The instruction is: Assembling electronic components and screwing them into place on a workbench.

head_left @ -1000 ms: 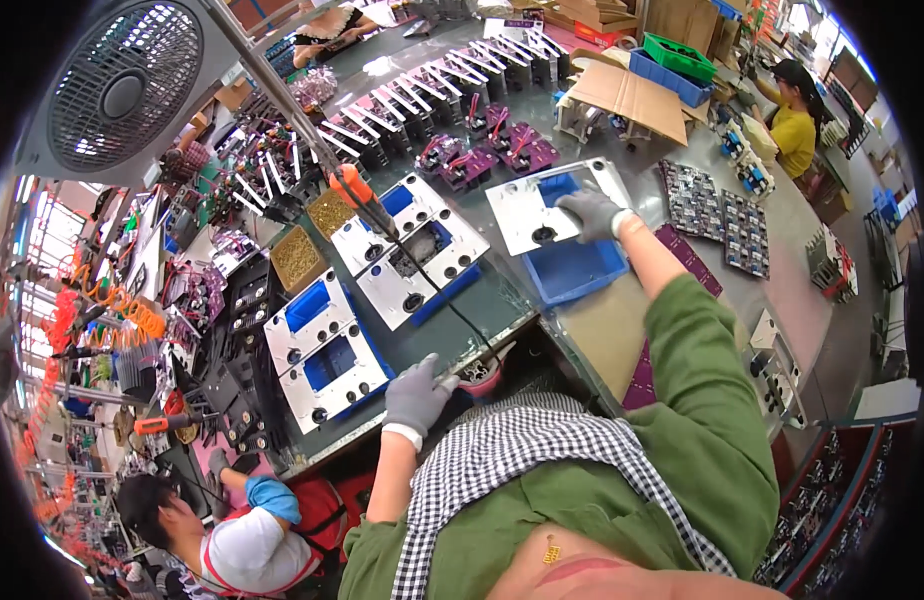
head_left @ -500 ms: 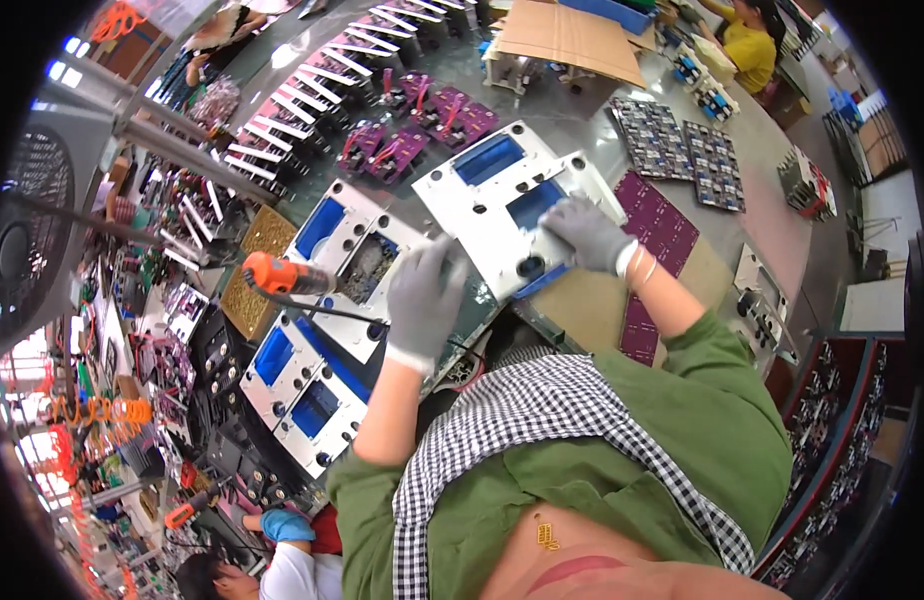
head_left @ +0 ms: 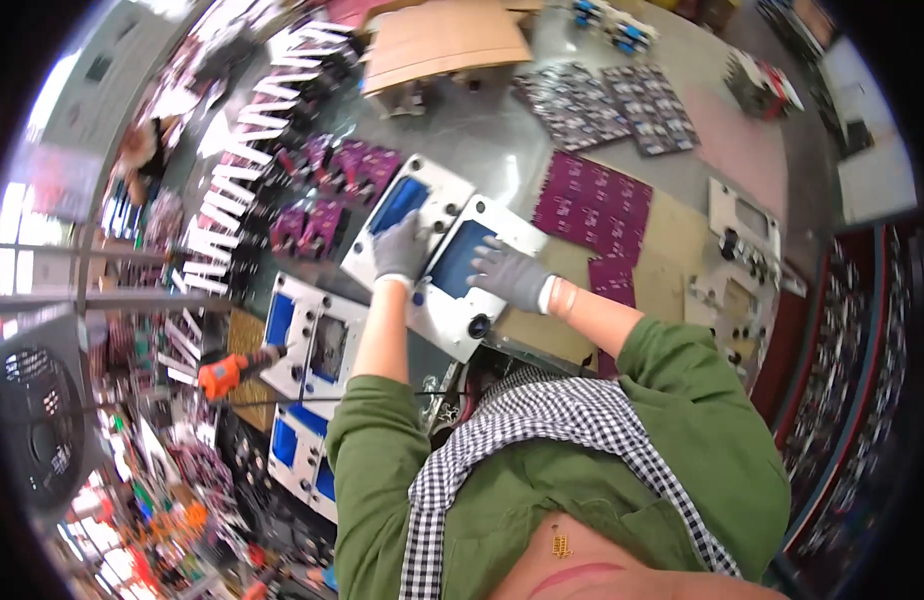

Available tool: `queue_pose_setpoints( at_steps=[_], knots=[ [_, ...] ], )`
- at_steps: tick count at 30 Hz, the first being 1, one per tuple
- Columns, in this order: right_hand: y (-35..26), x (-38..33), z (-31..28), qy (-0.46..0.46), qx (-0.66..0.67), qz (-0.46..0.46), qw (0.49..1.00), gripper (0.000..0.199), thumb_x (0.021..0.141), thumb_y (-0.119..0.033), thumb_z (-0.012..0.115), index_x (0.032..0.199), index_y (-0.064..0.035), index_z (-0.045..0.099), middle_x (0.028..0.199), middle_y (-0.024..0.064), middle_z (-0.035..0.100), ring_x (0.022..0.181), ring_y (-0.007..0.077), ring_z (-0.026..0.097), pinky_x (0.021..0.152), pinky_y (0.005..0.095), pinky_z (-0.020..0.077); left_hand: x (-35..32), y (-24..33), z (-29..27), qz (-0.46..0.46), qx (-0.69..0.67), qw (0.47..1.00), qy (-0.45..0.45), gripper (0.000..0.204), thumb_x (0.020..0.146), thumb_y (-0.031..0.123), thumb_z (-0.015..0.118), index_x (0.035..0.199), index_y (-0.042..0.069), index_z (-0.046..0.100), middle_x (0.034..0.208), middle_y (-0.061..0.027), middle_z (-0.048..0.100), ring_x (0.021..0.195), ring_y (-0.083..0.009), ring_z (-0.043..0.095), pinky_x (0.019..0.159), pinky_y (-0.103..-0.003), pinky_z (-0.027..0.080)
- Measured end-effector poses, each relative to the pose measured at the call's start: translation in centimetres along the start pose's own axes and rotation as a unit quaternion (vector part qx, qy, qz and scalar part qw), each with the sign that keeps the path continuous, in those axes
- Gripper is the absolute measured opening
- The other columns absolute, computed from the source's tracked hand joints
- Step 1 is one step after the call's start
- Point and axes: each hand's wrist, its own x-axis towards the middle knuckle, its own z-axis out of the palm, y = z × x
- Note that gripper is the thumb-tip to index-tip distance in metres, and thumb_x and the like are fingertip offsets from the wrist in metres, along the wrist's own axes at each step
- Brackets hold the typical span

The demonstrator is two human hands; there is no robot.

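A white fixture panel (head_left: 447, 312) with two blue recesses lies tilted on the bench in front of me. My left hand (head_left: 400, 250), in a grey glove, rests at its left blue recess (head_left: 399, 203) with the fingers extended. Over the right blue recess (head_left: 459, 258) is my gloved right hand (head_left: 512, 274), its fingers spread. Neither hand shows anything held. What lies under the palms is hidden.
Left of the panel are two more white fixtures (head_left: 293, 350) and an orange power screwdriver (head_left: 232, 372). Purple circuit boards (head_left: 594, 205) lie to the right, with component-filled boards (head_left: 572, 105) beyond. A cardboard box (head_left: 447, 45) stands at the far side.
My left hand has moved from beside the panel's near left edge onto its left recess. My right hand stays over the right recess. The whole view has turned and shifted.
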Motion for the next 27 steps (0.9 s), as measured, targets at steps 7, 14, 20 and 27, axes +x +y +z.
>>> queue_pose_setpoints(
  at_steps=[7,14,20,27],
  knots=[
    [-2.2,-8.9,-2.7,0.133,0.100,0.147,0.975,0.069,0.070,-0.017,0.076,0.134,-0.0128,0.050,0.134,0.0136,0.050,0.131,0.0341,0.042,0.115,0.0463,0.0269,0.6,-1.3,-8.1,0.106,-0.084,0.917,0.375,0.071,0.089,0.052,0.059,0.144,0.010,0.043,0.121,-0.0199,0.062,0.110,-0.0378,0.059,0.096,-0.044,0.047],
    [-3.0,-19.2,-0.4,0.001,0.047,0.461,0.886,0.082,0.074,-0.040,0.076,0.142,-0.0090,0.041,0.145,0.0200,0.035,0.134,0.0399,0.031,0.114,0.0554,0.0191,-6.4,-8.3,-26.2,-0.147,0.144,0.724,0.659,0.070,0.094,0.045,0.059,0.139,-0.005,0.038,0.126,-0.0260,0.057,0.114,-0.0414,0.056,0.100,-0.048,0.046],
    [-1.5,-13.9,0.1,0.197,0.206,0.400,0.871,0.079,0.080,-0.038,0.073,0.145,-0.0111,0.037,0.142,0.0234,0.040,0.131,0.0415,0.040,0.109,0.0482,0.0330,-2.1,-2.7,-15.3,0.065,0.042,0.925,0.371,0.036,0.079,0.022,0.074,0.109,0.005,0.062,0.098,-0.0169,0.065,0.084,-0.0338,0.064,0.079,-0.042,0.053],
    [0.8,-4.7,1.1,0.231,0.381,0.459,0.769,0.073,0.084,-0.034,0.071,0.145,-0.0118,0.036,0.132,0.0250,0.048,0.122,0.0402,0.051,0.102,0.0431,0.0424,-0.5,-1.7,-0.3,-0.042,0.054,0.997,-0.029,0.054,0.090,0.047,0.058,0.135,0.017,0.054,0.110,-0.0116,0.068,0.109,-0.0273,0.061,0.117,-0.049,0.018]
  ],
)
